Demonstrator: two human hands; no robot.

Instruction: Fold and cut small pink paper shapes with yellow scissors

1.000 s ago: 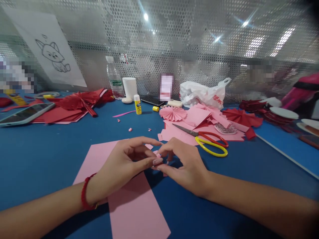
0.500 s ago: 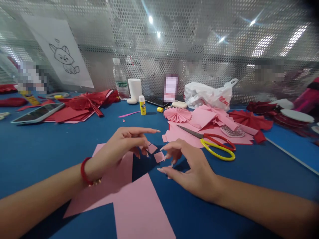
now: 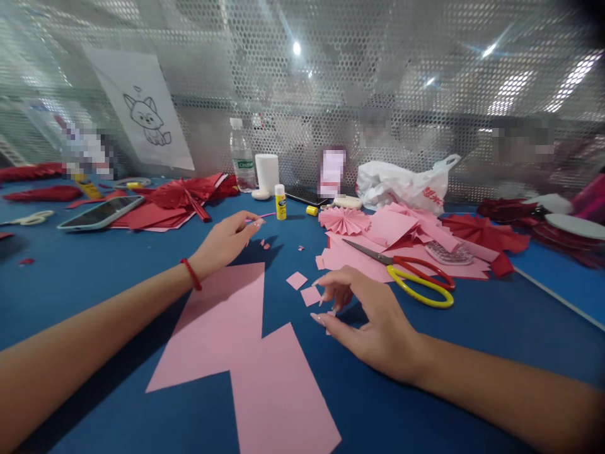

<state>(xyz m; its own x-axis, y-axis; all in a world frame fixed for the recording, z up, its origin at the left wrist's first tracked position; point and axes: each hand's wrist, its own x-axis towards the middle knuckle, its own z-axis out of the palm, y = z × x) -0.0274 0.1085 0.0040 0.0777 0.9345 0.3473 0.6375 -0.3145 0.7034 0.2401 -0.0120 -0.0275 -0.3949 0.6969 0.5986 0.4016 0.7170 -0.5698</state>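
My left hand (image 3: 227, 239), with a red bracelet at its wrist, reaches out over the table beside a thin magenta paper strip (image 3: 267, 216). Its fingers are stretched out, and I see nothing held in them. My right hand (image 3: 363, 318) hovers with thumb and fingers apart near small pink paper squares (image 3: 297, 280); another small pink piece (image 3: 329, 315) shows partly behind its fingertips. Two larger pink sheets (image 3: 222, 321) lie between my arms, meeting at a corner. Scissors (image 3: 416, 277) with red and yellow handles rest partly on pink paper behind my right hand.
A glue stick (image 3: 280, 205), its yellow cap (image 3: 312, 210), a bottle (image 3: 242, 161) and a white cup (image 3: 268, 171) stand or lie behind. Pink fans (image 3: 344, 221), a white plastic bag (image 3: 401, 183), red papers (image 3: 142, 214) and a phone (image 3: 101, 212) line the table's far side.
My left hand has moved away from the small pink squares, leftward and back toward the magenta strip. My right hand stays by the squares. The view has shifted slightly left.
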